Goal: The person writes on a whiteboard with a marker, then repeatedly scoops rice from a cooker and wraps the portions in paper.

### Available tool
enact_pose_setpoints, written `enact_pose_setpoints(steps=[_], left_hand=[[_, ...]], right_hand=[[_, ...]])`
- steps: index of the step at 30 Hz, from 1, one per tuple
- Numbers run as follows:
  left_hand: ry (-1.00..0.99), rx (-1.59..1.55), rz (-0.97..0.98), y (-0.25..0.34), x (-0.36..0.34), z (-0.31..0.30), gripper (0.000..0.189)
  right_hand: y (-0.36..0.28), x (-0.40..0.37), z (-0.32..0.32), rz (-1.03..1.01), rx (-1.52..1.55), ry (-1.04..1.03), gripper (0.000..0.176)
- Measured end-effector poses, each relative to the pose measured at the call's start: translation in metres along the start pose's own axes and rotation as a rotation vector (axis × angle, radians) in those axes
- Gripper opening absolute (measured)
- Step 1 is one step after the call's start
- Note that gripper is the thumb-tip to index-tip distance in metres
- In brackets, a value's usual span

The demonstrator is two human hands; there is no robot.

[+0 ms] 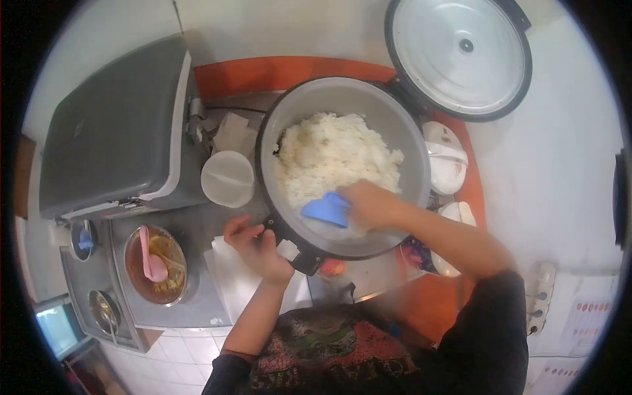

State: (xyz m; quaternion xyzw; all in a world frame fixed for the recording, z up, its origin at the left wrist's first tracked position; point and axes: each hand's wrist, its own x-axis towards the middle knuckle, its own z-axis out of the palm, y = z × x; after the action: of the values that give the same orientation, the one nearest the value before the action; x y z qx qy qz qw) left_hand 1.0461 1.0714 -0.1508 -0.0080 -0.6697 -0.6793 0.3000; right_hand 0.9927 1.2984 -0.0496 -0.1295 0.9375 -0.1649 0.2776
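Note:
A large round cooker [411, 151] with a grey inner pot stands open and holds a heap of white rice [336, 148]. Inside the pot, at its near side, my right hand [370, 204] grips a blue scoop [327, 209], whose blade rests against the rice. My left hand [257, 249] is beside the cooker's front left rim, fingers apart and holding nothing, near the latch [304, 258]. The cooker's round lid [461, 56] is raised at the back right.
Left stands a grey cool box [115, 125], with a white container [227, 178] beside it. A metal bowl of sauce [174, 247] holds a pink ladle [153, 263]. White paper [230, 283] lies near my left forearm. White lidded items [447, 158] sit right of the cooker.

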Motion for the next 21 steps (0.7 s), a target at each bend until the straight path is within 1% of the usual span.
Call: enact_pose_setpoints(steps=[3,6,9,12,13,15,18,21], left_hand=[[0.011,-0.008,-0.018,-0.001,-0.001,-0.001,0.019],[0.01,0.006,0.0,-0.001,0.0,0.0,0.017],[0.013,-0.005,0.008,-0.001,0.0,0.001,0.018],[0.032,-0.09,-0.023,0.0,-0.002,0.004,0.02],[0.041,-0.131,-0.032,0.001,-0.002,0.006,0.02],[0.046,-0.098,-0.005,0.003,0.001,0.007,0.022],[0.047,-0.037,-0.007,0.003,0.001,0.007,0.025],[0.014,0.041,-0.005,0.012,0.003,0.005,0.027]], right_hand=[[-0.001,-0.013,-0.008,-0.031,0.099,-0.05,0.03],[-0.011,-0.023,-0.017,0.008,0.179,-0.053,0.027],[0.0,-0.02,-0.015,-0.03,0.26,-0.133,0.032],[-0.006,-0.009,0.003,-0.04,0.34,0.009,0.027],[-0.012,-0.004,0.005,0.073,0.508,-0.018,0.025],[-0.022,0.006,0.003,0.284,0.835,-0.07,0.022],[-0.022,0.015,-0.007,0.3,1.173,-0.054,0.017],[-0.019,0.012,-0.028,0.229,0.73,0.194,0.018]])
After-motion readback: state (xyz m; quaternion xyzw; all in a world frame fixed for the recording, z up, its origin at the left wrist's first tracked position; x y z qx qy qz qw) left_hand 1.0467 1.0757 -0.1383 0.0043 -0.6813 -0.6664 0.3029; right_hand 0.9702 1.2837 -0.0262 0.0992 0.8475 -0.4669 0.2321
